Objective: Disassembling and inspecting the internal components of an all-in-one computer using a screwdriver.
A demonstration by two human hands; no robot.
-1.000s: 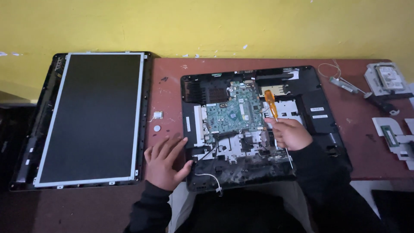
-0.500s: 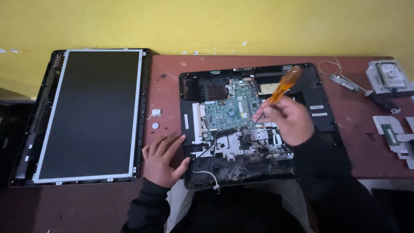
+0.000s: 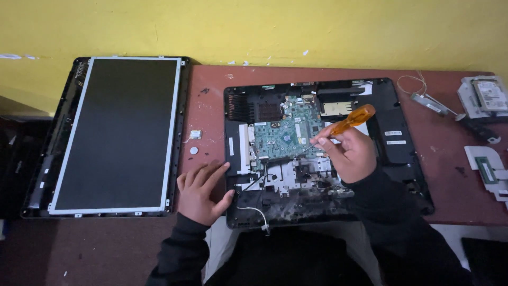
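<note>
An opened black computer chassis (image 3: 402, 159) lies flat on the reddish table (image 3: 211, 111), with a green circuit board (image 3: 280, 139) in its middle. My right hand (image 3: 349, 153) grips an orange-handled screwdriver (image 3: 353, 119), whose tip points down-left onto the right edge of the circuit board. My left hand (image 3: 201, 191) rests flat on the table, fingers spread, thumb touching the chassis's left edge. A white cable (image 3: 256, 214) trails out of the chassis near its front edge.
A detached display panel (image 3: 119, 132) in its black frame lies at the left, overhanging the table. A small chip (image 3: 195, 134) and a coin cell (image 3: 193, 150) sit between panel and chassis. A hard drive (image 3: 489, 95), cables (image 3: 423, 95) and brackets (image 3: 489, 172) lie at the right.
My right hand has lifted off the lower metal plate and turned the screwdriver, so the handle now points up-right and the tip rests at the circuit board. My left hand has stayed put.
</note>
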